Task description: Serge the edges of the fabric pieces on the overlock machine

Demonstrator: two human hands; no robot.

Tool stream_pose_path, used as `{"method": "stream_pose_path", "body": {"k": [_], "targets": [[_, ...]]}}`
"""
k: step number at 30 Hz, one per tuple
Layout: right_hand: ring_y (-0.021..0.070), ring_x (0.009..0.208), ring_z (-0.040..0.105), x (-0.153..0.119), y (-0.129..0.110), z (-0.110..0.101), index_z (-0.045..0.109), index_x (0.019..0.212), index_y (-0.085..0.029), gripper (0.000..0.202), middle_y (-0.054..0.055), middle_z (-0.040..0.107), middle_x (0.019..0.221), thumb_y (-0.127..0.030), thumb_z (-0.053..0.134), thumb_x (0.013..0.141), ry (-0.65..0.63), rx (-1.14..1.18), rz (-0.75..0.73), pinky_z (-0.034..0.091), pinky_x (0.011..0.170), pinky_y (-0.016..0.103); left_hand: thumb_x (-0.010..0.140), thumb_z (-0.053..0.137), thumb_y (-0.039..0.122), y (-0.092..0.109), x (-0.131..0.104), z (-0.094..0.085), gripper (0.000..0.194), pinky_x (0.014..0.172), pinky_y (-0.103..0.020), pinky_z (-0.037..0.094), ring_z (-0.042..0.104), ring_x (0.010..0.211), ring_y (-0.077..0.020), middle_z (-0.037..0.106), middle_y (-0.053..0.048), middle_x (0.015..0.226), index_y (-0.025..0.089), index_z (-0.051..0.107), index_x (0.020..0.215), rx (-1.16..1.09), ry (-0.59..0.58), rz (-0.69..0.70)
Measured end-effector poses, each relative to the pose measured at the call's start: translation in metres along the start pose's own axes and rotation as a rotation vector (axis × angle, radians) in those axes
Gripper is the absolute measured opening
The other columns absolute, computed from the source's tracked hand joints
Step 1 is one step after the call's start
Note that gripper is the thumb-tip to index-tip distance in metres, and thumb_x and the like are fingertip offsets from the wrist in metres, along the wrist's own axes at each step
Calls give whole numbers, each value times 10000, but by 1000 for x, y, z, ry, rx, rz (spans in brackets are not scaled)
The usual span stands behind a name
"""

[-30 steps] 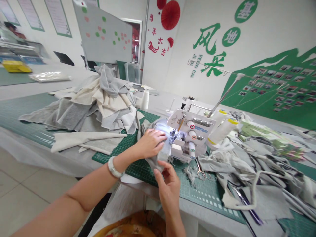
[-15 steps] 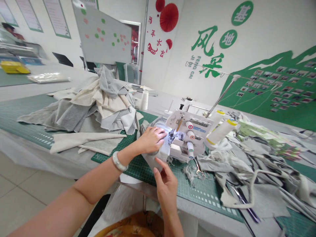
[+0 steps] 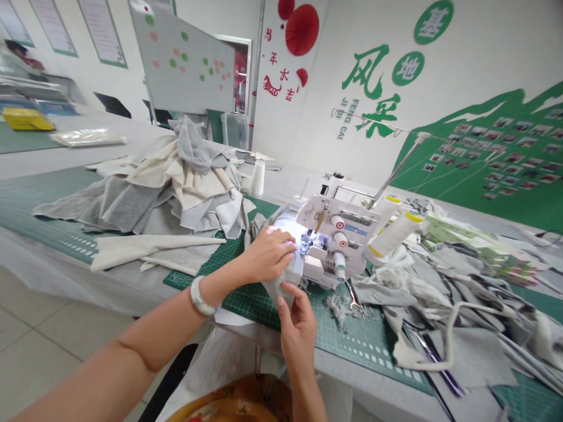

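Note:
A piece of grey fabric [image 3: 288,279] lies at the needle area of a white overlock sewing machine [image 3: 328,220], lit by its lamp. On top of the fabric, just left of the presser foot, rests my left hand [image 3: 269,253], palm down with fingers laid on the cloth. Nearer to me, my right hand [image 3: 298,322] pinches the fabric's near edge between thumb and fingers. Part of the cloth is hidden under my left hand. A green cutting mat [image 3: 246,302] is beneath the fabric and machine.
Left stands a heap of grey and cream fabric pieces [image 3: 176,181], with folded cloth [image 3: 153,252] before it. Thread cones [image 3: 396,234] stand behind the machine. Small scissors [image 3: 354,299], lint and fabric scraps [image 3: 475,346] lie right. A person [image 3: 17,61] is far left.
My left hand has shifted slightly, its fingers more drawn together on the fabric. The lamp-lit patch beside it shows more brightly. My right hand keeps its pinch, barely moved.

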State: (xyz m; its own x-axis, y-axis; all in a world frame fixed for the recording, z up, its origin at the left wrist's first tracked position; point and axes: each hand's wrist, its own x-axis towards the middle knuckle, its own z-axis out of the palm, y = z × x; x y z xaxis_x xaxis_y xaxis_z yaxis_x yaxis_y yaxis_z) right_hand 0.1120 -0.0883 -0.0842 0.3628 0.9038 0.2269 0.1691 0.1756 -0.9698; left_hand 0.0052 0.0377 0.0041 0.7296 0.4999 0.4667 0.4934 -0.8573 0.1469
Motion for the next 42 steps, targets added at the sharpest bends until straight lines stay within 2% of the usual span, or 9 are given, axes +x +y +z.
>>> {"method": "stream_pose_path", "body": {"k": [3,8,17,22,27,30,35,39,42], "targets": [[168,881,595,-1,-1,1,643,1066,-177,272,47,660,981,-355,567,874,25,-2,-15,459,807,283,959,447,256,-1,-3,4,285,997,-399,376,544,1151,-229,620,-85,1232,171,632,1157,-13,-55,-27],[172,856,590,-1,-2,1,641,1073,-171,294,53,649,958,-374,566,874,20,8,-7,461,771,286,952,473,281,-7,3,9,300,995,-401,377,536,1173,-231,609,-65,1269,200,623,1198,24,-66,-64],[129,690,555,-2,-7,-3,627,1100,-158,333,18,639,831,-395,575,870,-3,54,54,447,677,251,941,477,294,-9,13,8,314,958,-422,406,535,1157,-255,605,-66,1259,200,629,1199,79,-105,-103],[132,713,556,4,-6,-4,633,1084,-160,321,22,638,847,-393,575,871,5,55,39,442,688,252,936,489,306,-14,17,9,309,948,-420,412,530,1165,-260,605,-64,1258,217,630,1196,96,-113,-108],[137,682,554,11,-11,-4,622,1108,-156,327,1,614,764,-381,559,879,5,23,15,444,673,255,942,478,323,-18,28,9,308,929,-436,415,538,1153,-280,605,-80,1253,201,640,1174,141,-148,-137],[145,688,564,14,-15,-3,585,1210,-160,384,12,630,802,-367,536,890,7,-32,-11,457,683,268,937,483,317,-15,30,5,289,925,-443,402,552,1124,-286,626,-106,1199,171,659,1113,175,-156,-131],[151,733,593,19,-19,-4,561,1266,-181,398,61,671,983,-353,481,917,-4,-181,-76,473,718,279,950,439,252,-2,16,1,271,942,-407,384,572,1095,-230,650,-61,1179,194,678,1064,77,-16,-69],[152,657,609,19,-25,-4,515,1308,-186,417,30,688,849,-346,456,927,-39,-335,-104,458,628,252,929,464,231,0,6,7,272,914,-378,407,581,1077,-219,660,-45,1182,201,683,1089,21,-33,-38],[149,580,618,17,-31,-3,468,1338,-175,435,8,690,775,-336,436,935,-53,-488,-123,424,564,239,917,468,221,-3,8,11,290,906,-382,411,572,1088,-227,654,-37,1201,206,672,1123,46,-41,-67]]}}
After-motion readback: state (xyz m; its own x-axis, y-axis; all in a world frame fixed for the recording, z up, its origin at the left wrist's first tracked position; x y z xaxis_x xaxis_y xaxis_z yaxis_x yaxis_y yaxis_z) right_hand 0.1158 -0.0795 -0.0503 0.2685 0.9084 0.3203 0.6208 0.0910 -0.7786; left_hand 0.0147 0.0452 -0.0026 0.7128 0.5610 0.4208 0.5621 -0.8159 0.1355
